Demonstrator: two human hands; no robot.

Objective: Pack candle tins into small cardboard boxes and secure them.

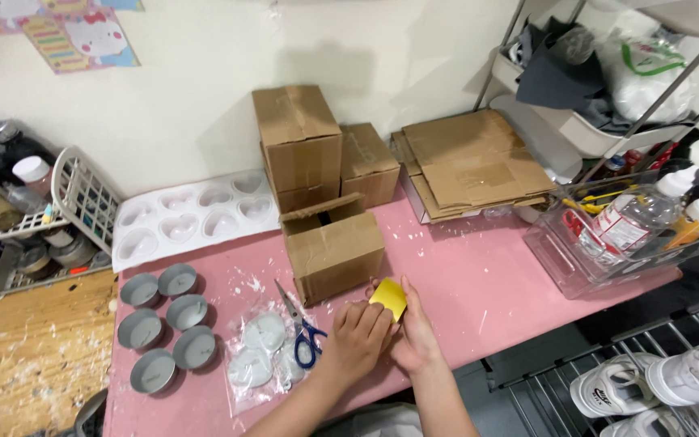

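Nearest, at the front edge of the pink desk (pixel 479 283): both hands close together, touching each other. Left hand (pixel 357 336) palm down, fingers bent, grip closed on the lower left part of a small yellow block (pixel 389 298). Right hand (pixel 416 336) beside it, thumb up along the right side of the same block, grip also closed on it. Block held slightly above the desk, tilted, just in front of the open cardboard box (pixel 335 251).

Left of the hands: blue-handled scissors (pixel 299 328) lying flat on the desk, blades pointing away. Under and beside them a clear plastic bag (pixel 260 356) with round white discs inside. Further left, five grey round cups (pixel 167 324) in a loose group, all upright. Many white splashes on the desk surface.

Behind these: a white mold tray (pixel 196 214) with heart shapes, leaning toward the wall. Two closed cardboard boxes (pixel 301 146), tall one and lower one, side by side against the wall. To the right, flat folded cardboard (pixel 475 162) in a pile. At right end of the desk, a clear bin (pixel 556 259) with bottles inside.

Far left: a white wire basket (pixel 82 194) and jars on a shelf. Far right, lower: white shoes (pixel 657 384) on a metal rack.
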